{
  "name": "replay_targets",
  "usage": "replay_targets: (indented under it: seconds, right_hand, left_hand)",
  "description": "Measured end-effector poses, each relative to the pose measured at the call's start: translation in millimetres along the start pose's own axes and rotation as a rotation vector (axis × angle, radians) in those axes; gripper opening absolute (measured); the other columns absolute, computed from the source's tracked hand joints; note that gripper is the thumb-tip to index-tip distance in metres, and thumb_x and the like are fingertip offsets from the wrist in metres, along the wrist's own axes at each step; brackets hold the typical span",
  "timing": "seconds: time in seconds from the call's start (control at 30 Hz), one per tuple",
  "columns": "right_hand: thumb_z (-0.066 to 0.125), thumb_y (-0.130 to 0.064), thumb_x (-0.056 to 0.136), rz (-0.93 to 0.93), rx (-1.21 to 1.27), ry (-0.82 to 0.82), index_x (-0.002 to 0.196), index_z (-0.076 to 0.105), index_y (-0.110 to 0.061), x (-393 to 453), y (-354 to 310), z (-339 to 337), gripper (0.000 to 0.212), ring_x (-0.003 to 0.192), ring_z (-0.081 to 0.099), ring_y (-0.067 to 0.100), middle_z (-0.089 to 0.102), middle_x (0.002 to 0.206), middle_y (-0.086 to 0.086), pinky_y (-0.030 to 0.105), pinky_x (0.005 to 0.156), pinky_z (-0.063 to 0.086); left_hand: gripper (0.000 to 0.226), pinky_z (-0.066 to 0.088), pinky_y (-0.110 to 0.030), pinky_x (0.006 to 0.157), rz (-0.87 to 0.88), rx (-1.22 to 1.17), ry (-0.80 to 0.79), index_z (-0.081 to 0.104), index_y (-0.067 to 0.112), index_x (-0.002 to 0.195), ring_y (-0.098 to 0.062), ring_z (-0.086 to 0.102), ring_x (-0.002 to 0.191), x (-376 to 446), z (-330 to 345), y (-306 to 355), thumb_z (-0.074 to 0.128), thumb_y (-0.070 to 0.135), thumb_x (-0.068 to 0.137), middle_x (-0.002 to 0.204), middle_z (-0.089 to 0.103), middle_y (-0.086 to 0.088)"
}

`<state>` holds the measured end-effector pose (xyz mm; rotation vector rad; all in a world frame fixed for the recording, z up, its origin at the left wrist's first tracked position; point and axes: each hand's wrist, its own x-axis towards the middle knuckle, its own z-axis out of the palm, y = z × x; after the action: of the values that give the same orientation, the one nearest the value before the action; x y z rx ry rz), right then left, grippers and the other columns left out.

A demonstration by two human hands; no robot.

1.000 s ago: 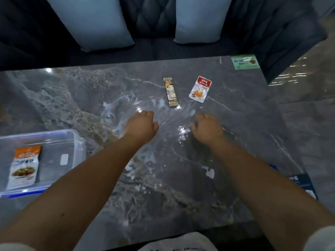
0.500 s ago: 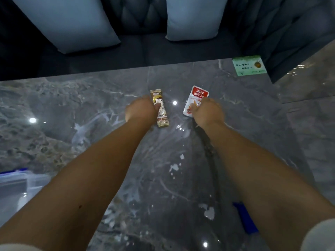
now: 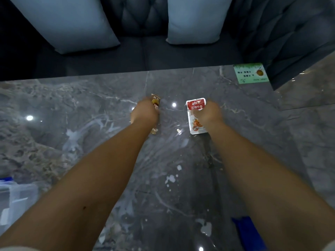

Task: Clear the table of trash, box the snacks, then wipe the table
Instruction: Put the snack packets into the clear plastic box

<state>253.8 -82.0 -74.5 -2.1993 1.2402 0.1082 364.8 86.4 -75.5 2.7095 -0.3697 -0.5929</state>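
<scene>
spanning grey marble table (image 3: 90, 109) – dark sofa (image 3: 141, 57), pillows (image 3: 72, 24) behind

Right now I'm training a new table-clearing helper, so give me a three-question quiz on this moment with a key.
1. True or false: the left hand is on the narrow stick snack packet.
2. Which hand is on the red-and-white snack pouch? A) left B) right C) neither
3. What lies at the far right corner of the marble table?

Key:
1. True.
2. B, the right hand.
3. A green card.
</scene>
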Motion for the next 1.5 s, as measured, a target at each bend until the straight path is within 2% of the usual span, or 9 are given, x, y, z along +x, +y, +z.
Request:
replay_targets:
  seconds: [0.27,0.4,0.53,0.8,0.97,1.07,1.17,1.33,1.5]
  right_hand:
    - [0.067,-0.023,0.085,0.057,0.107,0.007,0.105,0.066,-0.004,-6,0,-14,0.027,0.095,0.067,0.032,0.07,0.108,0.016,0.036,0.079,0.053]
    - [0.067,-0.021,0.085,0.036,0.253,0.027,0.082,0.06,-0.017,-29,-8,-19,0.009,0.063,0.065,0.016,0.072,0.101,0.01,0.027,0.056,0.05]
    - [0.069,-0.021,0.085,0.026,0.411,-0.04,0.079,0.053,-0.024,-71,-19,-17,0.016,0.076,0.069,0.022,0.072,0.1,0.009,0.042,0.073,0.058]
    - [0.067,-0.02,0.087,-0.073,0.481,-0.229,0.103,0.057,-0.014,-177,-46,9,0.02,0.081,0.07,0.021,0.07,0.104,0.007,0.041,0.075,0.058]
    - [0.068,-0.018,0.086,-0.177,0.486,-0.311,0.105,0.06,-0.013,-237,-80,37,0.021,0.073,0.069,0.012,0.069,0.099,0.002,0.025,0.054,0.053]
    - [0.068,-0.015,0.086,-0.185,0.531,-0.379,0.101,0.058,-0.014,-272,-105,57,0.018,0.075,0.07,0.016,0.068,0.101,0.004,0.033,0.06,0.058]
    - [0.069,-0.014,0.086,-0.208,0.527,-0.413,0.104,0.059,-0.009,-304,-129,79,0.021,0.082,0.07,0.023,0.069,0.102,0.009,0.041,0.071,0.059]
    - [0.067,-0.013,0.086,-0.188,0.564,-0.41,0.106,0.06,-0.005,-359,-168,120,0.022,0.085,0.07,0.026,0.069,0.104,0.012,0.047,0.078,0.058]
    - [0.066,-0.012,0.086,-0.17,0.607,-0.403,0.107,0.063,-0.007,-406,-210,168,0.022,0.084,0.071,0.027,0.071,0.102,0.012,0.051,0.078,0.058]
  left_hand:
    - [0.024,0.036,-0.03,0.069,-0.108,-0.363,-0.015,0.056,0.006,0.108,-0.03,0.059,0.094,-11,-4,-17,0.054,0.026,0.094,0.106,0.064,-0.014]
    - [0.016,0.038,-0.025,0.063,-0.169,-0.588,-0.013,0.059,0.009,0.097,-0.025,0.06,0.083,-33,-14,-31,0.059,0.024,0.091,0.084,0.063,-0.006]
    - [0.022,0.056,-0.044,0.078,-0.243,-0.832,0.02,0.057,0.007,0.106,-0.03,0.066,0.088,-73,-31,-54,0.062,0.022,0.091,0.101,0.066,-0.015]
    - [0.015,0.055,-0.037,0.075,-0.226,-0.861,0.184,0.056,0.019,0.105,-0.024,0.067,0.086,-183,-71,-140,0.061,0.021,0.09,0.095,0.065,-0.002]
    - [0.019,0.055,-0.046,0.082,-0.257,-0.824,0.27,0.055,0.025,0.107,-0.024,0.067,0.088,-236,-93,-208,0.062,0.029,0.089,0.096,0.067,0.001]
    - [0.03,0.054,-0.044,0.083,-0.281,-0.815,0.304,0.057,0.021,0.116,-0.021,0.066,0.088,-256,-107,-246,0.063,0.032,0.088,0.09,0.066,0.007]
    - [0.026,0.053,-0.038,0.075,-0.28,-0.804,0.339,0.057,0.019,0.112,-0.023,0.066,0.086,-268,-122,-286,0.063,0.029,0.089,0.085,0.065,0.006]
    - [0.021,0.049,-0.029,0.063,-0.257,-0.798,0.374,0.058,0.019,0.107,-0.01,0.064,0.074,-286,-149,-357,0.06,0.031,0.09,0.08,0.065,0.011]
    - [0.024,0.052,-0.041,0.082,-0.27,-0.767,0.373,0.059,0.018,0.11,-0.025,0.064,0.089,-296,-179,-427,0.059,0.03,0.089,0.086,0.063,0.004]
